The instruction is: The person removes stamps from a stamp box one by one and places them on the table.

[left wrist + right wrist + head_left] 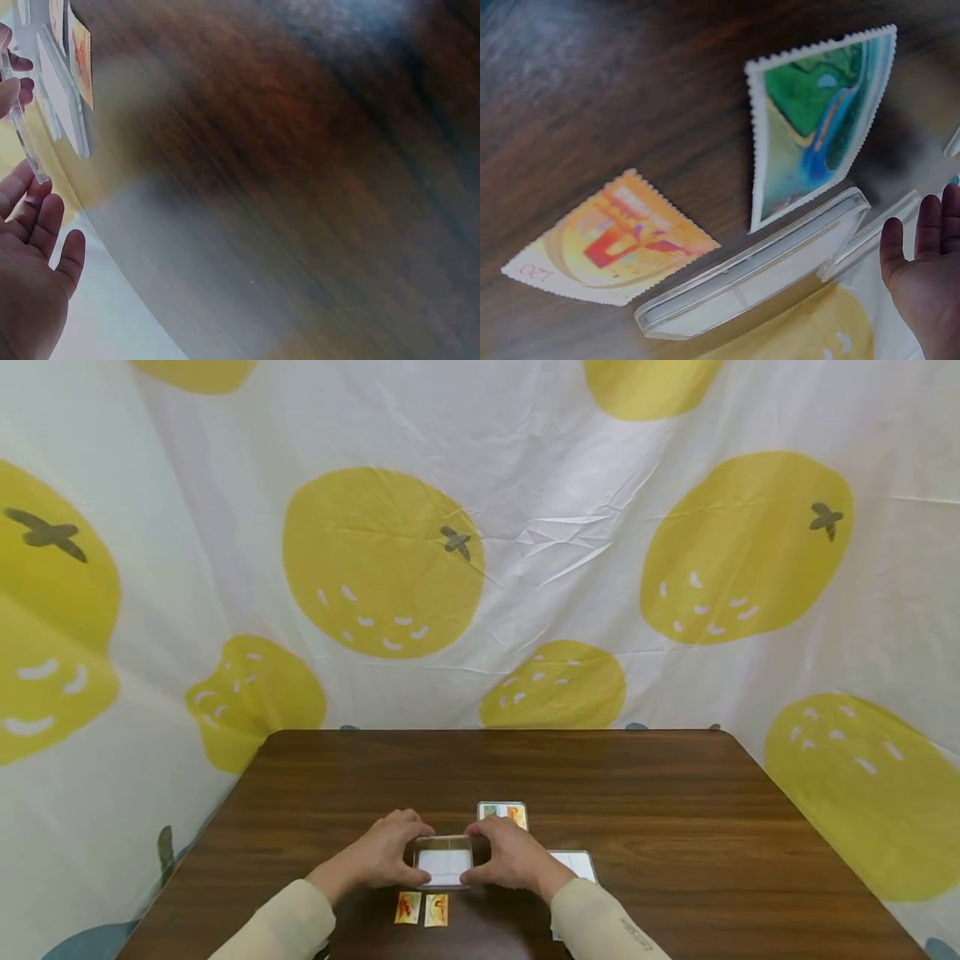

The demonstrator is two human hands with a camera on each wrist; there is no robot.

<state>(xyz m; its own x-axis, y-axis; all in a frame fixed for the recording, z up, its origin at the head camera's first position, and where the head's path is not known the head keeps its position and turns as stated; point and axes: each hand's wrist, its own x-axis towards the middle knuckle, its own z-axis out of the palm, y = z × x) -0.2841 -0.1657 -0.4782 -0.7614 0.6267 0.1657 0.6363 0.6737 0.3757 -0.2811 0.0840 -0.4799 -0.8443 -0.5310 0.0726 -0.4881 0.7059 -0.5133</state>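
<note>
Between my two hands is a clear plastic lid (444,841), seen edge-on as a thin transparent piece (27,144) in the left wrist view. My left hand (386,850) pinches its left side, and my right hand (512,853) pinches the right. Beneath it on the table lies a shallow clear case with a white inside (444,866). Just in front of the case are two orange-yellow stamps, a left one (407,907) and a right one (437,910). In the right wrist view my right hand (930,270) shows only in part.
Behind my right hand lies a clear case with colourful stamps (502,812). Another white-lined case (576,863) sits partly behind the right forearm. A green-blue stamp (810,120) lies near it, mostly covered by the sleeve in the head view. A lemon-print curtain (525,568) hangs around the brown table (675,810).
</note>
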